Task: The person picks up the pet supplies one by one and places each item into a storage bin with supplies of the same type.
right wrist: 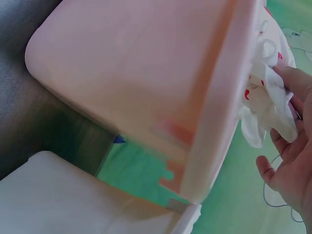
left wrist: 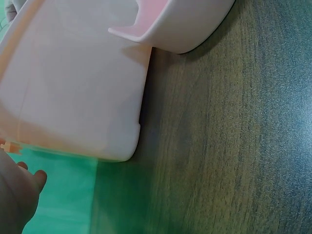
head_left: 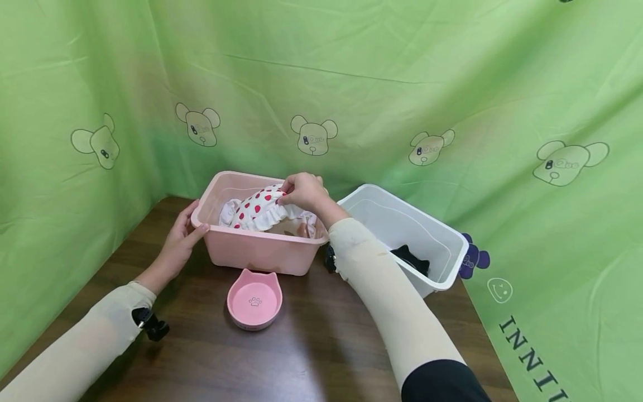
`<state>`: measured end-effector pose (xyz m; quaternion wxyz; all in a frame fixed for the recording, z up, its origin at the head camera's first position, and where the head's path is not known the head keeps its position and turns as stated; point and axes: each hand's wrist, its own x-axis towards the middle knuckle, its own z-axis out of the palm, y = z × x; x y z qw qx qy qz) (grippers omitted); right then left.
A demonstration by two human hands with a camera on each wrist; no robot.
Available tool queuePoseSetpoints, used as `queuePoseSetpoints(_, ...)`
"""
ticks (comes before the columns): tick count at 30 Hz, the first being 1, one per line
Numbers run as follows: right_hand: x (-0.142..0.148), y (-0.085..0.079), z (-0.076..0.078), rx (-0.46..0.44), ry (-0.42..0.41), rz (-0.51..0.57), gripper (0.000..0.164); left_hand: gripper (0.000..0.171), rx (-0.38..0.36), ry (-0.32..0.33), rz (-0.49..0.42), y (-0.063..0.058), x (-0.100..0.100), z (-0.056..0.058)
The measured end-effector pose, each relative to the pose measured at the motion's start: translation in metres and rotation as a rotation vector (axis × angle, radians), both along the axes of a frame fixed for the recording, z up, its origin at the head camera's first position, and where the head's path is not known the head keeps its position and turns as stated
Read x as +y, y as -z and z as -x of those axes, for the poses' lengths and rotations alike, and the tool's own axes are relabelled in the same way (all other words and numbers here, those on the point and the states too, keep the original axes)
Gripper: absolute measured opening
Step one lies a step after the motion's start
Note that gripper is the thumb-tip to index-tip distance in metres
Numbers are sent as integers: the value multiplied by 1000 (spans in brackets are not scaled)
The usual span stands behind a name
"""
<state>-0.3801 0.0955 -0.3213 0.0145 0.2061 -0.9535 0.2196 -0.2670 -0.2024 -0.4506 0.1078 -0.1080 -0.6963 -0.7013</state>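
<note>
A pink plastic tub stands toward the back of the table. At its left corner my left hand grips the rim, thumb toward the front and fingers along the side. My right hand is over the tub and pinches a white ruffled cloth garment with red spots. Part of the garment lies bunched inside the tub. In the right wrist view, thumb and fingers of the right hand are around the ruffled edge. What lies under the cloth is mostly hidden.
Right of the pink tub is a white tub with a black item inside, partly hidden by my right arm. A pink cat-eared bowl with a paw print sits in front on the wooden table. Green printed fabric hangs behind.
</note>
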Motion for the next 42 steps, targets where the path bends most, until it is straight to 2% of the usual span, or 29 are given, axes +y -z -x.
queuePoseSetpoints(8,4,8,0,-59,-37,-37,21,67,13,2,9,2,2,0)
queuePoseSetpoints(19,9,9,1,-137,-91,-48,29,67,20,-2,19,2,3,0)
queuePoseSetpoints(26,12,8,1,-141,-116,-79,30,67,20,0,20,1,2,0)
queuePoseSetpoints(33,14,11,0,-172,-139,-60,33,68,1,7,31,0,0,-1)
queuePoseSetpoints(42,20,11,-4,-149,-151,-67,30,68,13,7,13,2,0,-1)
